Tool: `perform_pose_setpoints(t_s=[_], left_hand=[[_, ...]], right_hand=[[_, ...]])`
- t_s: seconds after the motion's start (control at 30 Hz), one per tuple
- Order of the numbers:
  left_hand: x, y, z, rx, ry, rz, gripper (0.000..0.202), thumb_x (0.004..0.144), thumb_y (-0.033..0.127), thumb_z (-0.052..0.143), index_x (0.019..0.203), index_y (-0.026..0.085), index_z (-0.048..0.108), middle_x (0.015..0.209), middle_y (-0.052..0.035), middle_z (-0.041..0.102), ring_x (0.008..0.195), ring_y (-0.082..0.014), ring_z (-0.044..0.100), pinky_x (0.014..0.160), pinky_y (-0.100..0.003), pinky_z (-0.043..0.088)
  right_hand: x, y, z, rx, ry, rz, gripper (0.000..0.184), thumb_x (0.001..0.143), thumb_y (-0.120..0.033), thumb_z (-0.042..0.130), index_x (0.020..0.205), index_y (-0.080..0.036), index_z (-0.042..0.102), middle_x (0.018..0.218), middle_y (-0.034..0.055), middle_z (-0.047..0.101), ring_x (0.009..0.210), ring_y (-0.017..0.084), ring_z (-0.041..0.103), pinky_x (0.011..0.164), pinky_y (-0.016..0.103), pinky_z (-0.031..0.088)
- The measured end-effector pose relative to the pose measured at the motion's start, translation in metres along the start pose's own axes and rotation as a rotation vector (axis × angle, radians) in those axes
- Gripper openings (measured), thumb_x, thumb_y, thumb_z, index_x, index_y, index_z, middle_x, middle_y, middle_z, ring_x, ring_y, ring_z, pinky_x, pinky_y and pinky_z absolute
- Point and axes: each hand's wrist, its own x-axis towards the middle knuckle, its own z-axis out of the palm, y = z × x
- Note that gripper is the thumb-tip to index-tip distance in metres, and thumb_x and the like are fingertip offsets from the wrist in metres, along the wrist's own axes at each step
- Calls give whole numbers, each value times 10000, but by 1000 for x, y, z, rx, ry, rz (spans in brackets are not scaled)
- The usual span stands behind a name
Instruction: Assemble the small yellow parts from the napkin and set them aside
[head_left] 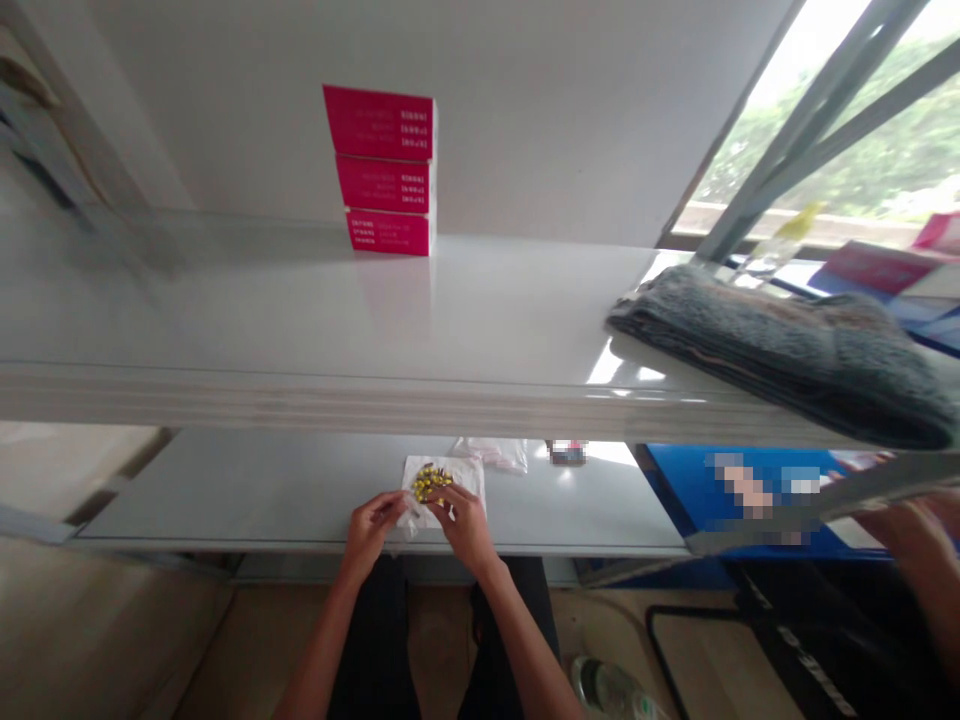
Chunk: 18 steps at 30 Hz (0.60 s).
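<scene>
Inspecting remotely, I record the lower shelf (240, 490) bearing a white sheet (466, 473). The right hand (466, 522) curls over its near side, grip undeterminable; the left hand (369, 527) pinches clear plastic (409, 522) beside heaped yellow pieces (430, 482) lying on the sheet.

At the back, a plain pale-grey wall (562, 120). Before it, a glossy whitish shelf (247, 310) with a thick front edge, above a lower, pale bench (262, 490). To the upper right, a bright window (750, 110) with blurred greenery (900, 130) outside and diagonal grey bars (817, 115) in front; daylight from that side, in white patches of glare (604, 362) on the shelf. Past the bench's right end, a blue surface (679, 480). Underneath, a dull tan floor (97, 610).
</scene>
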Motion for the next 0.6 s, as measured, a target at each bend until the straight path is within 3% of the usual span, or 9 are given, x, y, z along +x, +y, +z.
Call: perform_pose_setpoints(t_s=[0.1,0.27,0.43,0.6], left_hand=[[-1,-1,0,8,-18,23,386,755,493,759,974,176,779,990,-80,787,954,-259,718,863,-331,555],[-2,-2,1,21,-17,44,363,781,474,738,982,174,778,1007,-86,784,975,-260,711,889,-338,545],[-1,-2,1,31,-20,42,348,776,476,739,951,178,777,987,-79,785,966,-262,711,896,-347,543],[-1,-4,-1,34,-10,42,360,777,487,735,949,173,769,973,-79,780,952,-260,708,874,-337,541]], right_hand=[[1,-1,5,-38,-48,-35,152,939,-255,629,869,-237,762,863,45,717,746,170,644,704,279,527],[2,-3,2,-16,36,-8,134,946,-230,616,922,-229,748,910,44,713,755,163,636,722,277,520],[0,-10,2,-99,-103,-78,147,937,-178,624,908,-239,754,908,48,709,842,185,653,772,294,521],[-3,-10,12,-75,-64,-29,146,944,-230,629,927,-228,775,1038,90,681,966,210,654,814,315,542]])
